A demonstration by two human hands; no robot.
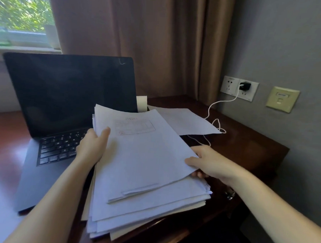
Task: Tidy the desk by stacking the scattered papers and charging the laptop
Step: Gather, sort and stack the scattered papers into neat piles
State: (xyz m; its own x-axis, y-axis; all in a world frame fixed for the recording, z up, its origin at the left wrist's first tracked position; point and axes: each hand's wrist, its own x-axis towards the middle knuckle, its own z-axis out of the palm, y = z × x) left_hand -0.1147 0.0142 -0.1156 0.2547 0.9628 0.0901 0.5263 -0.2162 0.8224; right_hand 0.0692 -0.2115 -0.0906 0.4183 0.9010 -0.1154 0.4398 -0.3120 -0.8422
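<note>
A thick, uneven stack of white papers (pixel 146 175) is held over the desk's front edge, right of the open dark laptop (pixel 68 106). My left hand (pixel 92 146) grips the stack's left edge, thumb on the top sheet. My right hand (pixel 209 164) holds its right edge, thumb on top and fingers underneath. One loose sheet (pixel 189 120) lies on the desk behind the stack. A white charging cable (pixel 216 123) runs from a black adapter (pixel 245 86) plugged into the wall socket down onto the desk; its free end is hidden behind the papers.
The dark wooden desk (pixel 247 143) ends at the grey wall on the right, where a second beige wall plate (pixel 282 99) sits. Brown curtains (pixel 141 38) hang behind. A pale roll or cup (pixel 141 103) stands behind the laptop screen. A window is at the far left.
</note>
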